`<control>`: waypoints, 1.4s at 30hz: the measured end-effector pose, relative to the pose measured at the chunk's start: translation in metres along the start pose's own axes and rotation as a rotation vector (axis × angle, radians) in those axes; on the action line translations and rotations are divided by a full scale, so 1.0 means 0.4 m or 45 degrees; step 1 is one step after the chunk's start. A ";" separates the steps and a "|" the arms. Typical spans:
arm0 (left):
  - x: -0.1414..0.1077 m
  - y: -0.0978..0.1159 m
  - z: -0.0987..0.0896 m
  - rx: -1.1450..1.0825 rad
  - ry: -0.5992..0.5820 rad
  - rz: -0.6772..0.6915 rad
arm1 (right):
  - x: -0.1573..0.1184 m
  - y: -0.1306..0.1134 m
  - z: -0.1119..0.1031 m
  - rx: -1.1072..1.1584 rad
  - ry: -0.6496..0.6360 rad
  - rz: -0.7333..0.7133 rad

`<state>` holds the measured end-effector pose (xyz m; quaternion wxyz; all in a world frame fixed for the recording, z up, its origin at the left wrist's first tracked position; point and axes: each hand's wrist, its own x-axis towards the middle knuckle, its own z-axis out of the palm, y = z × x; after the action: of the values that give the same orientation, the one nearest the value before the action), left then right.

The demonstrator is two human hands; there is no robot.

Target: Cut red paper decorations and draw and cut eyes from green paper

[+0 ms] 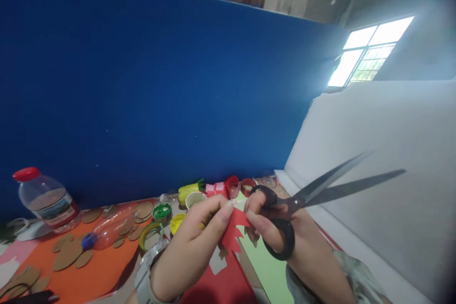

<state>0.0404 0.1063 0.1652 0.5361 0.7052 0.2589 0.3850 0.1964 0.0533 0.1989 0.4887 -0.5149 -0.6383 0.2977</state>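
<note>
A small red paper piece (233, 235) with a jagged, zigzag right edge is pinched between the thumb and fingers of my left hand (199, 232), which has a watch on its wrist. Black-handled scissors (299, 202) hang on my right hand (272, 228), with its thumb and a finger through the loops. Their blades are spread and point away to the right, clear of the paper. The right fingertips are at the upper right edge of the red piece. Below lie a red sheet (221, 285) and a light green sheet (265, 266).
On the left, an orange sheet (107, 275) bears cardboard discs (67, 254) and a clear plastic bottle (112, 230). A red-capped bottle (50, 199) stands behind. Green (162, 213) and yellow (177, 222) containers sit left of centre. A blue partition (178, 95) rises behind.
</note>
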 end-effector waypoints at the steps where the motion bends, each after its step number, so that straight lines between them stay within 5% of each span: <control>1: -0.001 0.000 0.003 -0.009 0.007 0.004 | -0.001 0.000 0.000 -0.018 0.007 -0.018; 13: -0.018 0.036 0.004 0.031 0.063 0.141 | -0.014 -0.011 -0.010 0.337 -0.170 0.041; 22: -0.022 0.054 0.009 0.029 0.128 0.125 | -0.016 -0.038 -0.011 0.253 -0.041 -0.011; 30: -0.046 0.055 0.015 -0.130 0.132 -0.092 | -0.027 -0.025 -0.012 0.106 0.034 -0.045; 42: -0.024 0.038 0.030 -0.685 0.122 -0.012 | -0.033 -0.029 0.010 0.139 0.011 -0.002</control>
<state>0.0442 0.0878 0.1755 0.6931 0.5172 0.1755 0.4704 0.1884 0.0377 0.2036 0.5189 -0.4882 -0.6194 0.3296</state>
